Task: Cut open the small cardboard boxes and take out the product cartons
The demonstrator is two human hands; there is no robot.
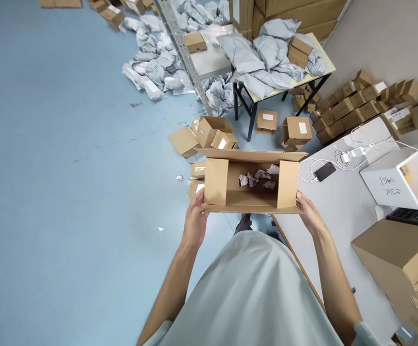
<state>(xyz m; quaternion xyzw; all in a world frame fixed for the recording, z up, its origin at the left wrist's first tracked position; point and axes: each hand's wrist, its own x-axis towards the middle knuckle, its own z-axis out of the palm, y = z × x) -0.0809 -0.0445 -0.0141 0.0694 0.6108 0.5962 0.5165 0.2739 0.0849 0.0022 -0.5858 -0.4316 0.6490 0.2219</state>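
An open cardboard box [216,182] is held up in front of my body, its flaps spread and its inside facing me. Crumpled paper scraps [252,180] lie in the bottom of it. My left hand [196,216] grips the box's near left corner, the thumb by the edge. At the near right corner, my right hand [310,214] holds the other end, its fingers partly hidden behind the cardboard.
On my right stands a white table [338,206] with a phone [324,171], cables, a white bin [385,185] and a large carton [392,245]. Ahead, grey mailer bags [245,53] cover a small table. Small boxes [209,132] and more bags [158,67] lie on the blue floor.
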